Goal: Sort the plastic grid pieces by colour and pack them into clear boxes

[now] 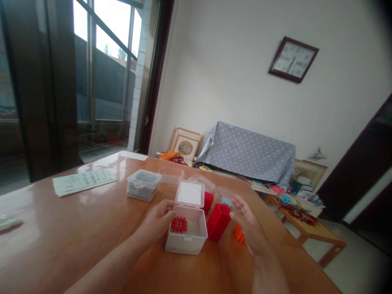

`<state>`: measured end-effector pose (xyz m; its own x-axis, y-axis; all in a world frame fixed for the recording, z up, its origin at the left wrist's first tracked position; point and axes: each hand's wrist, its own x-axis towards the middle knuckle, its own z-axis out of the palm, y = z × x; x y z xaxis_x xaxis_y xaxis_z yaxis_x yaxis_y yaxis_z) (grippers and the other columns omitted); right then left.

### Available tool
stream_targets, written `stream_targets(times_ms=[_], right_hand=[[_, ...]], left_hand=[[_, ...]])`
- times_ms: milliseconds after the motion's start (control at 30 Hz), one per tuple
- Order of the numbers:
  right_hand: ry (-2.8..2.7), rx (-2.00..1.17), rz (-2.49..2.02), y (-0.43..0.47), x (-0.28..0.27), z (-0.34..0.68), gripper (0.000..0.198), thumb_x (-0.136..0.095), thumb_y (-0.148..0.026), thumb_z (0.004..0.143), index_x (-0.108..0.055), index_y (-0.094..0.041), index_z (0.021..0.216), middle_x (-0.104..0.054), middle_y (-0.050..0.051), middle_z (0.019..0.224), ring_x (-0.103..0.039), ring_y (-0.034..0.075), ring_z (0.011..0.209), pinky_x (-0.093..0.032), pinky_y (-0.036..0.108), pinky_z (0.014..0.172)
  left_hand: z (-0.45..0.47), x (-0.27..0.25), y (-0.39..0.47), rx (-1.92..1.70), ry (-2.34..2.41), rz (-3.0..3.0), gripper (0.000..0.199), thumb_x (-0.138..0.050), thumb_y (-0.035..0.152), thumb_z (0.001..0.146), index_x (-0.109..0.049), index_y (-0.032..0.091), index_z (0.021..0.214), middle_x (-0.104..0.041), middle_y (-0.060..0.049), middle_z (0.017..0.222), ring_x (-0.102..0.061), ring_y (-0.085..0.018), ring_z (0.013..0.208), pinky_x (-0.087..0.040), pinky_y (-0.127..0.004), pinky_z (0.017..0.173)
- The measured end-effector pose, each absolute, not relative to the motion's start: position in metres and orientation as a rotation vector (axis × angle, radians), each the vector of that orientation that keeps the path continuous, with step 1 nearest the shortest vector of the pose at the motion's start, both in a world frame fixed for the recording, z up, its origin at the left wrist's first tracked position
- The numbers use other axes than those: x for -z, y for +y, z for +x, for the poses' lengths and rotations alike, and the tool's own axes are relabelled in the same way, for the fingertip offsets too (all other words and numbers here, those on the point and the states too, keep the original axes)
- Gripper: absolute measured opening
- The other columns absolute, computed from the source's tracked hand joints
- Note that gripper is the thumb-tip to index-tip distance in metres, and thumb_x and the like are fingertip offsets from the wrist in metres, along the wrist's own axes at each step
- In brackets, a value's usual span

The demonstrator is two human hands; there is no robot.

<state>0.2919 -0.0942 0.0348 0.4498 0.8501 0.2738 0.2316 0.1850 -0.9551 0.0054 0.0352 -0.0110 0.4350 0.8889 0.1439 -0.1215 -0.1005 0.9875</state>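
A clear plastic box (pixel 186 243) stands on the table with its hinged lid (pixel 190 193) tipped back. My left hand (pixel 159 218) is closed at the box's left rim, thumb and finger pinched against it. Just inside, beside my left thumb, is a red notched building piece (pixel 179 224). To the right of the box, a tall stack of red notched pieces (pixel 218 221) lies on the table. My right hand (pixel 247 222) is beside that stack, fingers stretched and apart, holding nothing. Orange pieces (pixel 239 234) are partly hidden behind it. A grey-blue piece (pixel 226 201) shows near its fingertips.
More red pieces (pixel 208 201) are behind the open lid. A lidded clear box (pixel 143 185) with grey contents stands at left, near printed sheets (pixel 84 181). Another clear container (pixel 171 175) is farther back. The wooden table's (pixel 101 228) right edge drops toward a low bench (pixel 309 224).
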Motion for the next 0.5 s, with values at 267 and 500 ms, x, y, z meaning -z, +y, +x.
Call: stream_targets(times_ms=[267,500], right_hand=[[-1.056,-0.694,-1.378,-0.0937,-0.0348,0.2955,0.069,-0.078,-0.040,0.075,-0.056,-0.029,0.140,-0.057,0.009,0.147,-0.046,0.028,0.141,-0.031,0.053,0.118],[-1.084,-0.710,-1.395,-0.0896,-0.0355,0.2948,0.070,-0.077,-0.043,0.074,-0.055,-0.028,0.139,-0.056,0.009,0.148,-0.046,0.026,0.141,-0.033,0.048,0.117]], left_hand=[[0.0040,0.0142,0.0391,-0.997,0.717,1.444,0.024,-0.062,0.031,0.080,-0.063,0.017,0.100,-0.075,-0.005,0.088,-0.071,-0.022,0.078,-0.054,-0.031,0.071],[0.0047,0.0137,0.0402,-0.989,0.713,1.447,0.023,-0.063,0.031,0.079,-0.063,0.018,0.098,-0.074,-0.004,0.087,-0.071,-0.022,0.078,-0.054,-0.031,0.072]])
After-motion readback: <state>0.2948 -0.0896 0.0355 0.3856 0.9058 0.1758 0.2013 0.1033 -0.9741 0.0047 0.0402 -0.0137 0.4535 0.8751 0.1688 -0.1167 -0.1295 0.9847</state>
